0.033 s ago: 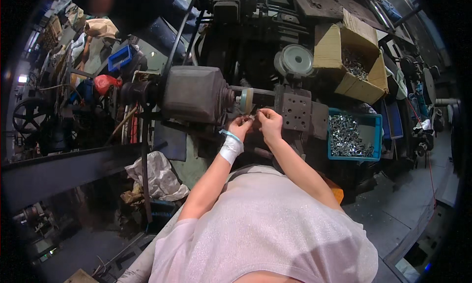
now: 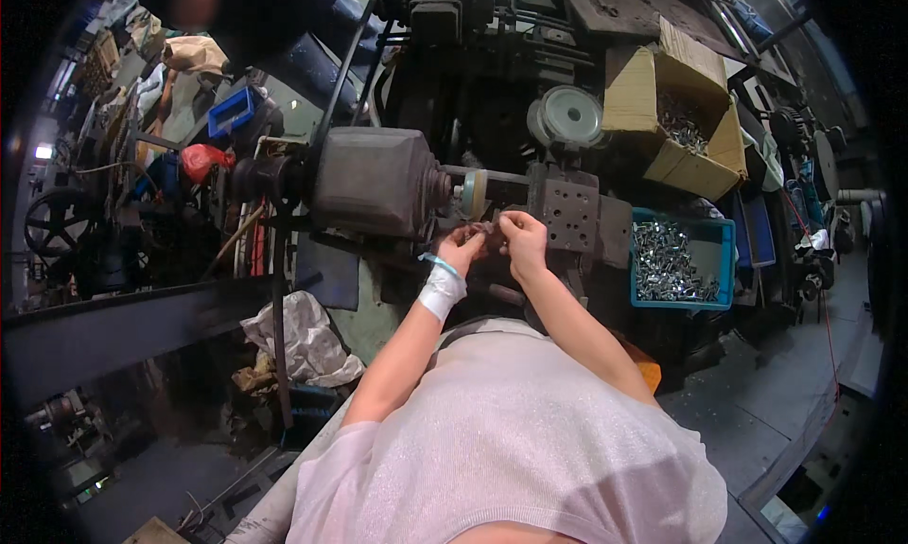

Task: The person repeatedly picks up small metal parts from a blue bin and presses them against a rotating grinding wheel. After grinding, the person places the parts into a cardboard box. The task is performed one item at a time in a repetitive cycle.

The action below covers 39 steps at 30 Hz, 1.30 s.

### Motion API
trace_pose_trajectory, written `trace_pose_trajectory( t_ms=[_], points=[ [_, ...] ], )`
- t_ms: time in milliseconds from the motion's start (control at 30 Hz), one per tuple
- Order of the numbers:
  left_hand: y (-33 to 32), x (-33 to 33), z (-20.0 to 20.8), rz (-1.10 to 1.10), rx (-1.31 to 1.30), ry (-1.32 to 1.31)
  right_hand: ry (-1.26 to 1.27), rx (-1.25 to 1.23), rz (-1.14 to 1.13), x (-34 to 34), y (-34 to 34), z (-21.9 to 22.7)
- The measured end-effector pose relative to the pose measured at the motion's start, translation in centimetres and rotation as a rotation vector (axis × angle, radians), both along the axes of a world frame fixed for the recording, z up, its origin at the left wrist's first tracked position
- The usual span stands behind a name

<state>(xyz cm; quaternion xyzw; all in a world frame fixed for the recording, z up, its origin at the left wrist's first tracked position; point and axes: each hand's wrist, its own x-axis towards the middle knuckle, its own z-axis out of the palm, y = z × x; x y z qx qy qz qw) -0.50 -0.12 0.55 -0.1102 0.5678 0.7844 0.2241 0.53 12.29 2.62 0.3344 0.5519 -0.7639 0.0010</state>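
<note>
Head view: small part (image 2: 487, 228) at the fingertips, just below the wheel (image 2: 475, 194).
The part lies between the hands, on the wearer's side of the wheel; it is too small and partly covered for its long axis to be read. Left hand (image 2: 459, 248), wrist wrapped in white, is pinched nearly closed on the part and appears nearer the wheel; right hand (image 2: 525, 241) has thumb and forefinger drawn together just beside it, and whether they grip anything cannot be told. Wheel mounts on a spindle from the housing (image 2: 371, 183), left; a drilled block (image 2: 571, 213) stands right. Farther right, a blue bin (image 2: 683, 306) holds shiny metal pieces, with a carton (image 2: 695, 173) beyond it.
</note>
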Motion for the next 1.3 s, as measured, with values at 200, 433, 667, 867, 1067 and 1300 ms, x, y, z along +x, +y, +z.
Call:
trace_pose_trajectory(
  t_ms=[200,433,667,867,1067,1300],
  points=[
    [-2.0,1.1,4.2,-0.036,0.446,-0.404,0.059,-0.653,0.132,1.1,1.6,6.1],
    [-2.0,1.5,3.0,0.109,0.659,-0.576,0.362,0.612,0.615,3.2,-0.9,5.2],
    [-1.8,2.1,5.5,-0.07,0.398,-0.359,0.432,1.018,0.549,3.2,-1.2,5.1],
    [-1.9,2.5,4.6,-0.132,0.116,-0.05,0.172,0.039,0.36,2.7,0.0,4.6],
    [-1.4,1.8,4.4,-0.164,-0.192,0.169,0.12,0.195,0.293,2.3,0.0,3.1],
    [-0.8,0.6,1.8,-0.157,-0.154,0.148,0.053,0.484,0.265,0.8,-0.1,1.6]
  ],
)
